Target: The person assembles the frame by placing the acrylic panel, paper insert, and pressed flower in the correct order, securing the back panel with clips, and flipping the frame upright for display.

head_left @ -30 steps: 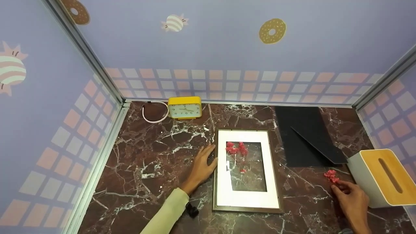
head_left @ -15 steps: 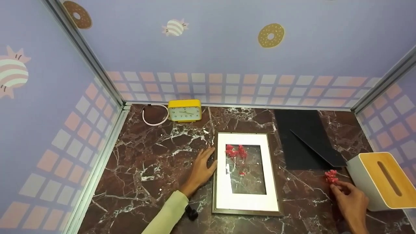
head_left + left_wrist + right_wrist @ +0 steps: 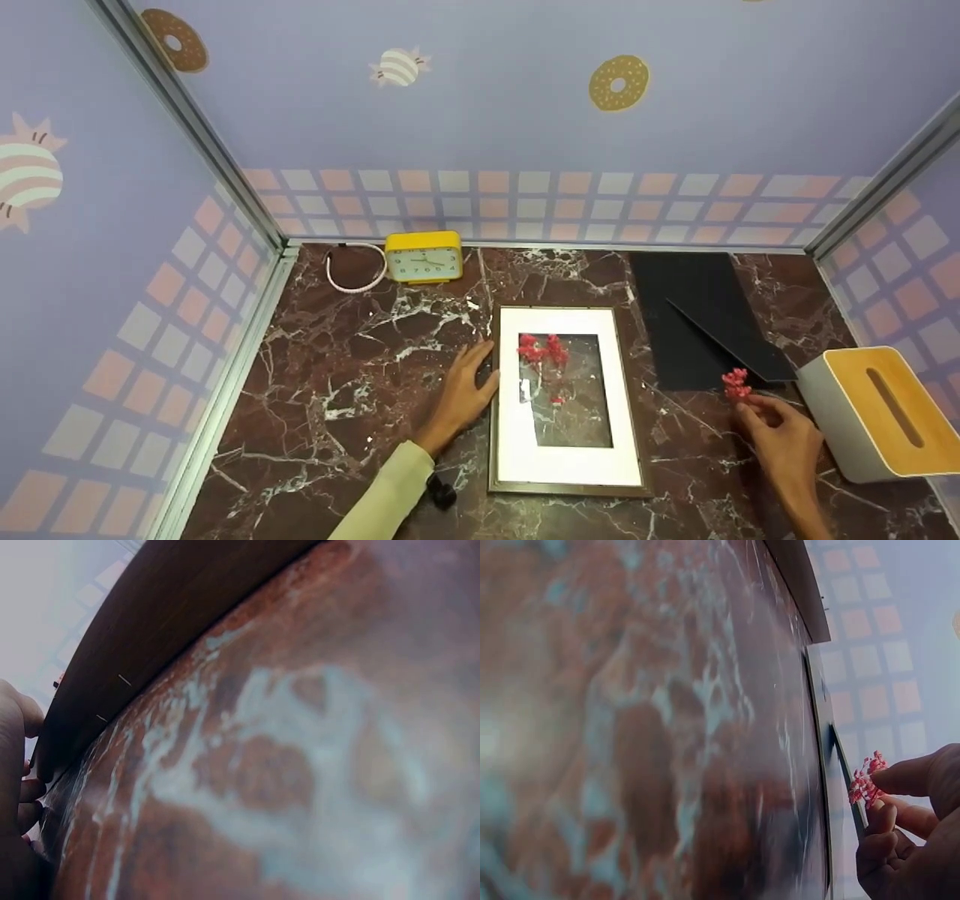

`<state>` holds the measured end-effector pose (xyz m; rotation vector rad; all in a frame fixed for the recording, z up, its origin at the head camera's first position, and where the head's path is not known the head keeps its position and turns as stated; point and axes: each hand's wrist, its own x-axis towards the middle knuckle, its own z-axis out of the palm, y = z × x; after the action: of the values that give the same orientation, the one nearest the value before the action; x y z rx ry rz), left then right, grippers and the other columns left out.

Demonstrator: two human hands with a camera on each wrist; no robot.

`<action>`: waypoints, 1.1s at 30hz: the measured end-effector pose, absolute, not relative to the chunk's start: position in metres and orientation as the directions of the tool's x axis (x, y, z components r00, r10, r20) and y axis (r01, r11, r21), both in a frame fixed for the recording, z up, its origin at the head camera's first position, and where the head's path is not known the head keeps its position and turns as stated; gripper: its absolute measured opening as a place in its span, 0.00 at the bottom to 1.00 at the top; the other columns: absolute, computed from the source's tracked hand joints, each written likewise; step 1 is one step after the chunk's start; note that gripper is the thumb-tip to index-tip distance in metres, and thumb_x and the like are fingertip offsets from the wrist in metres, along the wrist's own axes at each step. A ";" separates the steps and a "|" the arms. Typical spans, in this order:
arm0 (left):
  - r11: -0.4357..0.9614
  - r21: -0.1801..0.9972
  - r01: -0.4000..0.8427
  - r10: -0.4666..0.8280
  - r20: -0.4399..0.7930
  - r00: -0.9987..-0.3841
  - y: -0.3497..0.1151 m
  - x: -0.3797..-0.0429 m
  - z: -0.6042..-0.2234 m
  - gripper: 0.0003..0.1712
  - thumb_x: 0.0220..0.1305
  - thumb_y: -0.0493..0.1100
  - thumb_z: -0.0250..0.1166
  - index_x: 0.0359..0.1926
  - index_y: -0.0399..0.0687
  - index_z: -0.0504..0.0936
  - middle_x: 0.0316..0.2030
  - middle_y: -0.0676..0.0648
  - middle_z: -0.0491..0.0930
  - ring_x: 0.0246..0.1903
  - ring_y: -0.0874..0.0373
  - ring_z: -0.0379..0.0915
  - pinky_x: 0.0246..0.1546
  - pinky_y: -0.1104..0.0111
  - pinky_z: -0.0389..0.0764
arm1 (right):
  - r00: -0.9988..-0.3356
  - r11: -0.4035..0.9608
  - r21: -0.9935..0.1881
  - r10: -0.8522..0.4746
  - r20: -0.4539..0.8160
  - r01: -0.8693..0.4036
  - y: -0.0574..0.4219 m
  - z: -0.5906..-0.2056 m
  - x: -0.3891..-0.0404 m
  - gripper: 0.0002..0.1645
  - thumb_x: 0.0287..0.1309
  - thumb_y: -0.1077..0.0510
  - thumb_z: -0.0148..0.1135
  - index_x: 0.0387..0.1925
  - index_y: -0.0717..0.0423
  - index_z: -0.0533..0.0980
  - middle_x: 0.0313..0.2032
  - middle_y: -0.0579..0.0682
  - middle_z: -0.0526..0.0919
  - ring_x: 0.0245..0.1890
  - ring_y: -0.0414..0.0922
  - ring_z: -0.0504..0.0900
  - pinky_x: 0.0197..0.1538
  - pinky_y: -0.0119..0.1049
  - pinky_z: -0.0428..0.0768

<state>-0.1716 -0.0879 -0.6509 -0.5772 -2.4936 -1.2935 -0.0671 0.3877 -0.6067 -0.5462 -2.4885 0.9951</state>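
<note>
A picture frame (image 3: 570, 469) with a white mat and a see-through window lies on the marble-patterned table. Several red flower sprigs (image 3: 555, 349) sit in the upper left part of its window, with a small red piece lower down. My left hand (image 3: 461, 390) rests against the frame's left edge, fingers extended along it. Over the table to the right of the frame, my right hand (image 3: 784, 435) pinches a small red flower sprig (image 3: 736, 383) between thumb and fingertips. The right wrist view also shows this flower sprig (image 3: 867, 780) at the fingertips.
A black backing board (image 3: 686, 315) with a raised flap lies at the back right. Beside it stands a tissue box (image 3: 847, 420) with a wooden lid. A yellow alarm clock (image 3: 425, 257) and a white headband (image 3: 355, 289) are at the back left, near the wall.
My right hand has moved left and slightly away from the tissue box, carrying the red flower sprig with it. The left hand stays at the frame's edge.
</note>
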 end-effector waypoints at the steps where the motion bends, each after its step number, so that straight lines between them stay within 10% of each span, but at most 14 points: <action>1: 0.521 0.718 0.461 0.221 0.408 -0.886 -0.088 -0.171 -0.651 0.30 0.71 0.35 0.70 0.71 0.27 0.78 0.69 0.29 0.80 0.72 0.31 0.74 0.81 0.40 0.61 | -0.844 0.668 -0.716 0.490 0.219 0.202 0.386 -0.606 -0.068 0.13 0.63 0.62 0.80 0.48 0.62 0.91 0.36 0.58 0.93 0.24 0.19 0.76 0.29 0.17 0.71; 33: 0.521 0.735 0.434 0.228 0.370 -0.901 -0.089 -0.171 -0.651 0.31 0.72 0.37 0.69 0.72 0.28 0.78 0.70 0.30 0.79 0.73 0.30 0.71 0.81 0.38 0.61 | -0.878 0.642 -0.767 0.374 0.297 0.014 0.333 -0.606 -0.099 0.10 0.62 0.67 0.80 0.45 0.63 0.91 0.36 0.59 0.93 0.27 0.20 0.78 0.30 0.15 0.73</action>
<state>-0.1714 -0.0888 -0.6506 -0.5611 -2.5342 -1.3204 -0.0986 0.3328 -0.6059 -0.3052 -2.4298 1.1300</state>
